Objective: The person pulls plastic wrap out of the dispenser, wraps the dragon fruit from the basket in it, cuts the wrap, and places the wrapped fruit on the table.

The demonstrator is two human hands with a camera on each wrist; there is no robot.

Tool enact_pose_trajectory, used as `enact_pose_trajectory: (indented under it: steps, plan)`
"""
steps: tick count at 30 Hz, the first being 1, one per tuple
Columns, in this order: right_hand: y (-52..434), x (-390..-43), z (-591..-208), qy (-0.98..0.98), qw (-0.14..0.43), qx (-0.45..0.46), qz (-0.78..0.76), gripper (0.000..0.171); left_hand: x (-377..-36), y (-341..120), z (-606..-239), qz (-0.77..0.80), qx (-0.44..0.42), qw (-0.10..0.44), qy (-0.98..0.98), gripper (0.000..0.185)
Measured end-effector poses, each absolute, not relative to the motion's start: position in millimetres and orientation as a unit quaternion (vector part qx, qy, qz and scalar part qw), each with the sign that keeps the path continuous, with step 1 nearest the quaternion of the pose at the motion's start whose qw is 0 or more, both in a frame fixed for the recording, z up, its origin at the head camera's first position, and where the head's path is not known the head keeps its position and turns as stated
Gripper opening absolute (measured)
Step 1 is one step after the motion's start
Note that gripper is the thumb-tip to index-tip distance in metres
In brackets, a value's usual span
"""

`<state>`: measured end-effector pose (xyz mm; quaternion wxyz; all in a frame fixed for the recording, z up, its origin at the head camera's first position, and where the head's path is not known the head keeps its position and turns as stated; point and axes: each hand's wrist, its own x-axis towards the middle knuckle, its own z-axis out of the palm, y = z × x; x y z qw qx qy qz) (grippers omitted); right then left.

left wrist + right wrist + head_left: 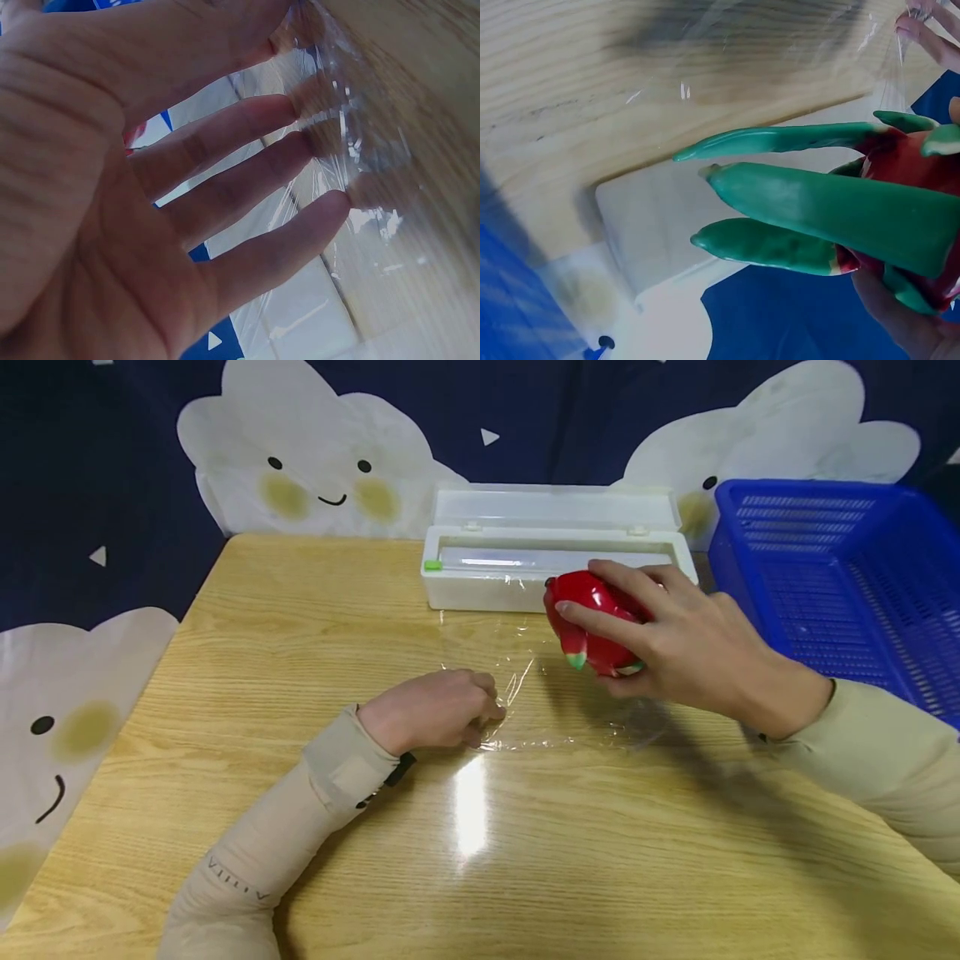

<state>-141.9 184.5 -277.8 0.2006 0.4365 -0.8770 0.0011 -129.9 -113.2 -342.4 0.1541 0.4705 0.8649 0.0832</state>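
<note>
On the wooden tabletop (225,635) a sheet of clear film (540,693) lies pulled out from a white dispenser box (487,585) at the far edge, its lid open. The left hand (435,710) rests on the film's near left corner, fingers curled on it. The right hand (675,639) holds a red dragon fruit (592,622) with green tips above the film's right side. A blue basket (825,577) stands at the far right.

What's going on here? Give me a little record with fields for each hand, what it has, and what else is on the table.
Left hand: pinches the edge of the clear film on the table
Right hand: holds a toy dragon fruit above the film
Film box: white, lid open, behind the film
Basket: blue, at the right
</note>
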Motion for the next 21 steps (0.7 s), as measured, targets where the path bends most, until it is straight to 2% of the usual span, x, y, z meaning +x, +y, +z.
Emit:
enact_pose_trajectory:
  steps: [6, 14, 21]
  plan:
    - [176.2, -143.8, -286.1, -0.862, 0.212, 0.461, -0.002, 0.087, -130.1, -113.3, -342.3, 0.079, 0.467, 0.159, 0.866, 0.013]
    - [166.1, -138.7, -295.6, -0.848, 0.198, 0.492, -0.002, 0.099, -130.1, -113.3, -342.5, 0.078, 0.47, 0.156, 0.865, 0.011]
    - [158.1, -135.4, -300.1, -0.844, 0.2, 0.497, -0.009, 0.099, -130.8, -113.7, -342.6, 0.066, 0.467, 0.157, 0.868, 0.021]
